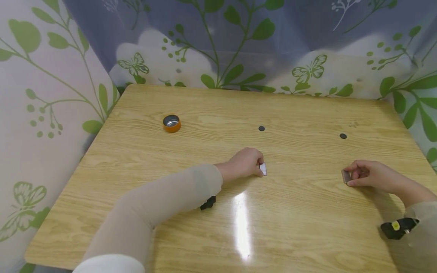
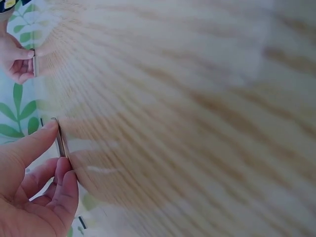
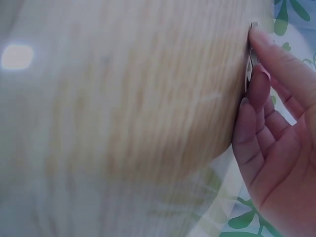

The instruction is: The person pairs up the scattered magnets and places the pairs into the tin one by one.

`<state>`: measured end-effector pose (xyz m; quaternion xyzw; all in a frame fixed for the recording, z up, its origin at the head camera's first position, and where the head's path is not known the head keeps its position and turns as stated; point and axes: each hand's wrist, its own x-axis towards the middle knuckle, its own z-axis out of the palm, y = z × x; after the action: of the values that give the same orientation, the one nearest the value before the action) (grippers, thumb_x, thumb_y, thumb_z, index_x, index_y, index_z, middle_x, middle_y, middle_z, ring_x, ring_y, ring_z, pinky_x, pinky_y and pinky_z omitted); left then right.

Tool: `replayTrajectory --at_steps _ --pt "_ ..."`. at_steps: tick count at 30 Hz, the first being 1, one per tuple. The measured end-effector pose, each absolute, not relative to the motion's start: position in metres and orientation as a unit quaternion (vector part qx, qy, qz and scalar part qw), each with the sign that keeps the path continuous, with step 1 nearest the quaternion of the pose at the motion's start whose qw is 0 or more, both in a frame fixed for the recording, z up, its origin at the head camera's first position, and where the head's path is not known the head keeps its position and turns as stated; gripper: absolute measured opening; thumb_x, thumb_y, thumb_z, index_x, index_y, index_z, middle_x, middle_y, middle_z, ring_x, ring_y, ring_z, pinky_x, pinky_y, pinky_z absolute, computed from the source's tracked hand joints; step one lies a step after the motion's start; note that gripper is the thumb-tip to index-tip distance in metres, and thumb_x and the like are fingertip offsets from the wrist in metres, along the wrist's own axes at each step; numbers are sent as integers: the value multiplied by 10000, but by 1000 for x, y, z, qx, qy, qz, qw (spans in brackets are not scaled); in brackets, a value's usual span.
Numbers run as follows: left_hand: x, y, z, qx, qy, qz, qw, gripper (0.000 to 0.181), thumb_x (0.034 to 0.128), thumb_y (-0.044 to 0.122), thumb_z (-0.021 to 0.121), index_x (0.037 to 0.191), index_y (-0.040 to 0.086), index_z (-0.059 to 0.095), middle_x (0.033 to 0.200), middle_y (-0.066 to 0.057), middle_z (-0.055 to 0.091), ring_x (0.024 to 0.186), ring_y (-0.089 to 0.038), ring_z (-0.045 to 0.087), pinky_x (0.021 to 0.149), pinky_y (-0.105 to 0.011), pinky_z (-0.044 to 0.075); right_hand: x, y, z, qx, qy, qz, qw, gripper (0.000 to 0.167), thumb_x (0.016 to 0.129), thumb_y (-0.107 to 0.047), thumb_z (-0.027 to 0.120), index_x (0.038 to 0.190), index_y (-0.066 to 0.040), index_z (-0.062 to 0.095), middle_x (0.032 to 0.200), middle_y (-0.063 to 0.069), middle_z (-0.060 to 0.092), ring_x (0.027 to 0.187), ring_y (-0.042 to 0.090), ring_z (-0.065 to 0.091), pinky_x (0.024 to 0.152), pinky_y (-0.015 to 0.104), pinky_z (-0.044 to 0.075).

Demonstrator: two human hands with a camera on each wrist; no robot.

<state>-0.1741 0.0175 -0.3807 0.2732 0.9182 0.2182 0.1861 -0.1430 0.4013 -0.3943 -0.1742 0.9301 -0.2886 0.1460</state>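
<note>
Near the middle of the wooden table, my left hand (image 1: 244, 163) pinches a small flat square piece (image 1: 263, 169) by its edges, thumb nearest me. In the left wrist view the same piece (image 2: 60, 140) appears edge-on between the thumb and fingers of my left hand (image 2: 37, 182). To the right, my right hand (image 1: 373, 176) pinches a second flat piece (image 1: 346, 176), which looks greyish brown. The right wrist view has this thin piece (image 3: 253, 54) between the thumb and fingertips of my right hand (image 3: 281, 123). Both pieces are at the tabletop; their undersides are hidden.
An orange round bowl (image 1: 172, 124) with a metallic inside stands at the back left of the table (image 1: 211, 110). One dark disc (image 1: 261, 128) lies beyond my left hand, another dark disc (image 1: 343, 136) beyond my right. A patterned curtain (image 1: 232, 45) hangs behind the table.
</note>
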Motion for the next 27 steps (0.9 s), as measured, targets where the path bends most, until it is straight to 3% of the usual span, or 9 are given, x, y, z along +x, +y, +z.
replayTrajectory --at_steps 14,27 --pt "-173 27 -379 281 919 201 190 200 785 247 767 846 102 643 780 50 561 728 -104 462 645 -192 380 -148 397 -393 -177 933 -271 158 327 779 -77 742 1042 64 607 733 -64 534 640 37 465 584 224 399" --pt "-171 37 -380 287 918 192 194 215 790 249 762 910 102 661 830 59 578 762 -102 476 685 -189 391 -146 390 -392 -167 926 -285 181 354 782 -102 739 1059 66 597 736 -42 548 645 49 473 589 228 410"
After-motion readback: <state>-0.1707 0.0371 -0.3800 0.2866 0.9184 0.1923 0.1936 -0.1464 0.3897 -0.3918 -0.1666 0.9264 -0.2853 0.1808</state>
